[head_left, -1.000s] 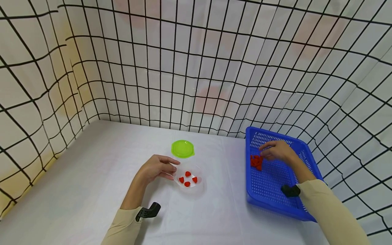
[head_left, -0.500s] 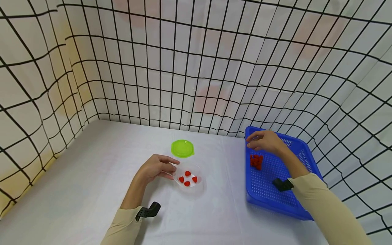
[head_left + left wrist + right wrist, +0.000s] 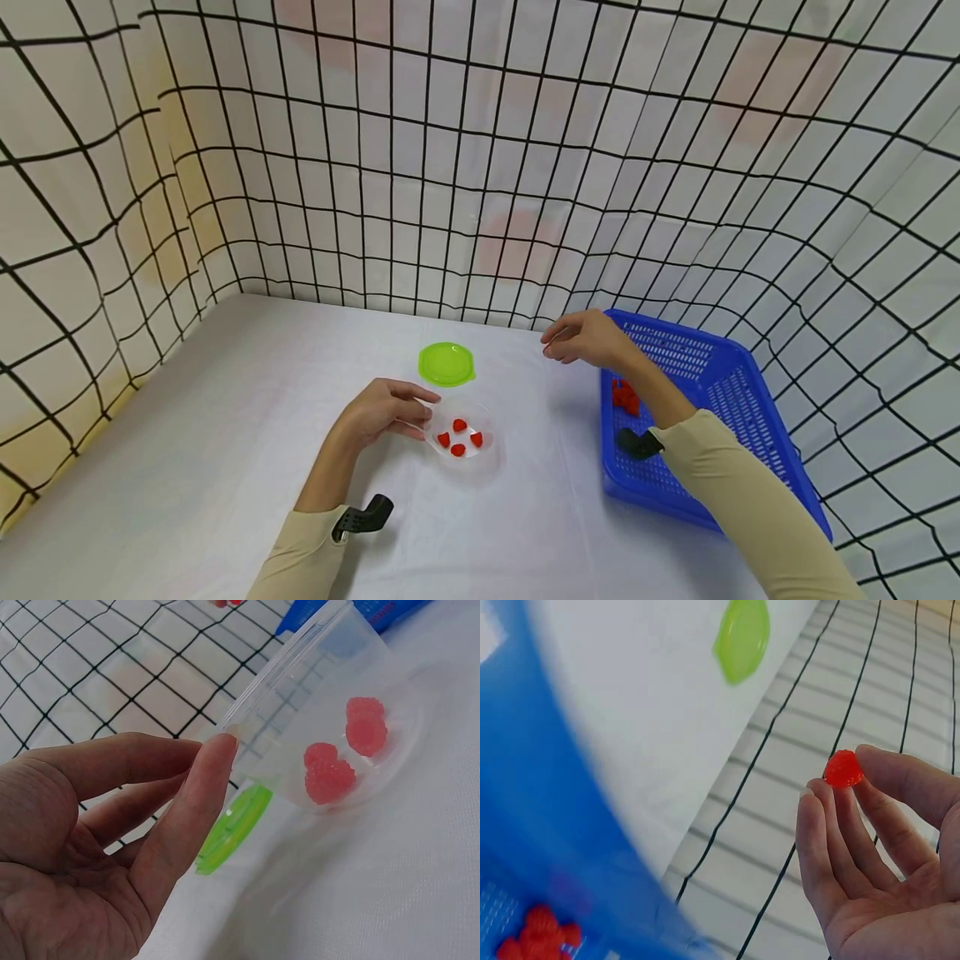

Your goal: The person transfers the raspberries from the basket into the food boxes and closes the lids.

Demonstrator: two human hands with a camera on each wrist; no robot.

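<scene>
My left hand (image 3: 386,412) holds the rim of a clear plastic tub (image 3: 300,712) between thumb and fingertips. Several red raspberries (image 3: 330,774) lie apart on the tub's bottom. Out over the cloth, left of the blue basket (image 3: 611,467), my right hand (image 3: 588,337) is raised. Its thumb and fingertips pinch one more red raspberry (image 3: 844,769), plain in the right wrist view. A small heap of raspberries (image 3: 625,398) sits by the basket's left wall, partly behind my right forearm.
A green lid (image 3: 447,364) lies flat on the white cloth (image 3: 225,417) behind the tub. Black wire mesh (image 3: 450,167) stands along the back and both sides.
My right hand has risen out of the blue basket and moved left past its rim, carrying a raspberry. The left hand and tub have kept their place.
</scene>
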